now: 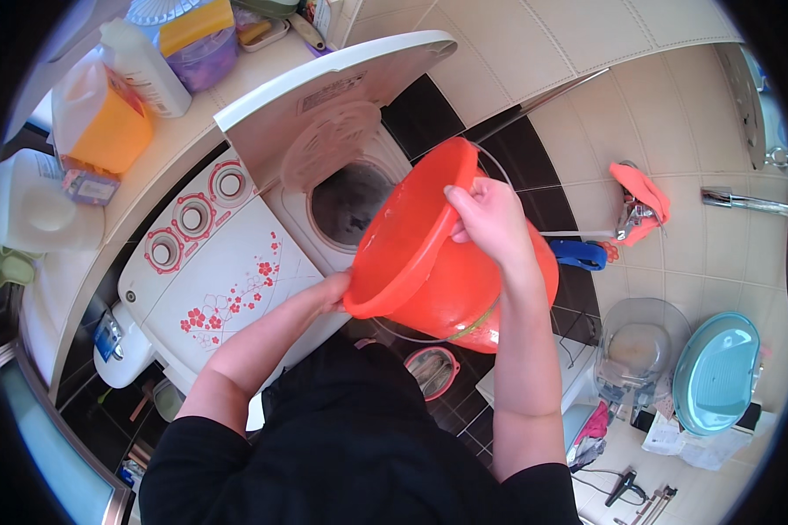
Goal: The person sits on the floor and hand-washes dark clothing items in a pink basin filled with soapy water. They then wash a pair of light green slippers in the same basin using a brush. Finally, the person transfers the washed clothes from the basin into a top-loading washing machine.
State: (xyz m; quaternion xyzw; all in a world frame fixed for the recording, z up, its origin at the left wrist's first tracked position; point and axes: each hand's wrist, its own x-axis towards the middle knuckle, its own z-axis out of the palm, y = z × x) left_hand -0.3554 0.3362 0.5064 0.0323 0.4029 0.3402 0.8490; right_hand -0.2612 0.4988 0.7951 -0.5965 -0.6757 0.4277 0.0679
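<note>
Both my hands hold a large orange-red bucket (pixel 451 284), which is tilted with its mouth toward the left. My right hand (pixel 490 219) grips the upper right of its rim, thumb over the edge. At the lower left of the rim, my left hand (pixel 331 293) holds on, its fingers mostly hidden by the bucket. The mouth faces the round drum opening (pixel 346 210) of a white washing machine (pixel 254 236), where dark contents show dimly. The machine's lid (pixel 341 79) stands raised, and a perforated inner cover (pixel 328 144) is tipped up. A thin wire handle hangs about the bucket.
A ledge at the left bears an orange jug (pixel 105 118), a white bottle (pixel 144 66) and a purple basket (pixel 206 57). On the right are a blue basin (pixel 716 372) and a wall tap (pixel 636 219) with an orange cloth. Below the bucket, a pink-rimmed bowl (pixel 432 372) sits on dark tiles.
</note>
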